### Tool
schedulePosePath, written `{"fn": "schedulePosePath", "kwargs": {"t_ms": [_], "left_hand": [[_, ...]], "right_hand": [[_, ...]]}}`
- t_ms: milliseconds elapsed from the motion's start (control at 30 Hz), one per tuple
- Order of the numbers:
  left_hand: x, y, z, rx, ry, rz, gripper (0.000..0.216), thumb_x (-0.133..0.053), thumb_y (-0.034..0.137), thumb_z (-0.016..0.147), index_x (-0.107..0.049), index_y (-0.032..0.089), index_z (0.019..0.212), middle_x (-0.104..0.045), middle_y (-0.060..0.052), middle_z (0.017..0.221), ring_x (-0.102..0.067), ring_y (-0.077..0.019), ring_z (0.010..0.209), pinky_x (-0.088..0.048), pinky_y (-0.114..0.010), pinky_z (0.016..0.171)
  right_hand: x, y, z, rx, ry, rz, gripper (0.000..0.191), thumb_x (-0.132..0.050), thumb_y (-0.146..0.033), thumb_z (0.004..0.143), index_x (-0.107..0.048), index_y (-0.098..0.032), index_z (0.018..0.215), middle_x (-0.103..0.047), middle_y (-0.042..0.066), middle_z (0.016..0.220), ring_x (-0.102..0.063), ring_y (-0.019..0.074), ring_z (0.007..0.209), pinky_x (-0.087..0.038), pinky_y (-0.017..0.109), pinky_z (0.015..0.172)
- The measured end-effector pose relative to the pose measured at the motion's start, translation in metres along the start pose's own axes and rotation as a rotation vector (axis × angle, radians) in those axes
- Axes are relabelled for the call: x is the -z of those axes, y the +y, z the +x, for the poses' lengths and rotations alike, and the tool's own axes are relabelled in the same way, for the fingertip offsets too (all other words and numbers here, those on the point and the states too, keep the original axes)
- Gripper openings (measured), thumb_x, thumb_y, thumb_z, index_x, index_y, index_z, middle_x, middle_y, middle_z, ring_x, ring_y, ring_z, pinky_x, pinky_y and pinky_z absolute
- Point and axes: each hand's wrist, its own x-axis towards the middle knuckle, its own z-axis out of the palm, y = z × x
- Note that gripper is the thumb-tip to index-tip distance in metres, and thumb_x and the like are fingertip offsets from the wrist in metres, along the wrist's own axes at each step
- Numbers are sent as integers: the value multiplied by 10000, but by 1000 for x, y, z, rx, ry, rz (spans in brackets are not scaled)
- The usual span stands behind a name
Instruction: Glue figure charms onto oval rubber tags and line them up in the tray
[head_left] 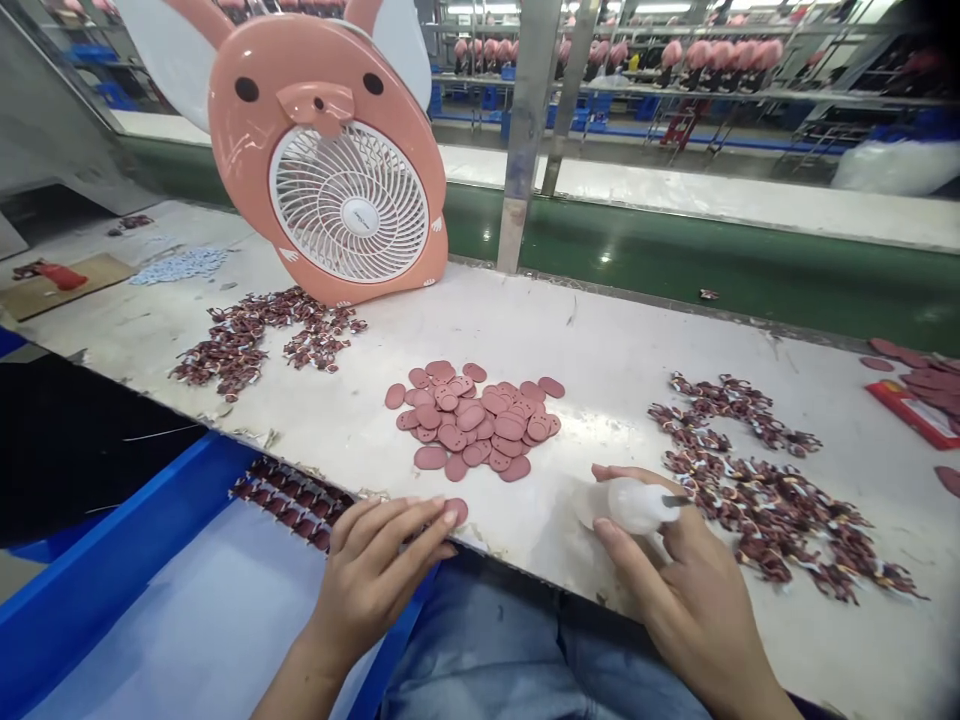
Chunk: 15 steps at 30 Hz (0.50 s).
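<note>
My left hand [382, 560] is at the table's front edge, its fingertips on a flat dusty-pink oval piece [456, 511]. The thumb is partly hidden below the fingers. Just beyond lies a loose pile of similar oval pieces [476, 418], some with small holes. My right hand [686, 580] is closed around a small white squeeze bottle [628, 505] with a dark, narrow tip turned to the right. To the right of that hand spreads a heap of small brown figure-like parts [780, 510] with pale bits.
A pink animal-shaped fan [330, 160] stands at the back left, with more brown parts [240, 340] before it. Pale blue bits [180, 264] lie farther left. A blue bin [112, 560] holding rows of brown pieces [292, 500] sits below the edge. A metal post [525, 140] rises behind.
</note>
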Motion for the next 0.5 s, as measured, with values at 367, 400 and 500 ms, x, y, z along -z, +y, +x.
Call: {"fn": "schedulePosePath", "kwargs": {"t_ms": [367,400,500], "left_hand": [[25,107,52,1054,64,-1000,97,-837,318,675,-801,281,757,-737,0,656,-659,-169,624,-503,-253,636],[24,109,54,1118,47,-1080,141,-850,367,653,-801,272,745,-741,-10,660,-665,-177,638,-506,-255,641],[15,107,50,1286,-150,-1462,361,-811,549,647,-780,210,764,-752,-40,678,-675,-174,635,-522,-254,631]], "right_hand": [[-17,-52,-22,-493,-317,936,380,-765,-412,789,-486,-259,997,-585,-38,805,-490,94,654,-385,207,600],[-15,-53,-21,-524,-327,970,386,-768,-402,788,-478,-259,998,-582,-47,791,-483,88,644,-381,203,599],[-6,-51,-17,-528,-407,995,356,-754,-364,791,-462,-249,960,-565,-59,763,-519,89,627,-404,213,603]]}}
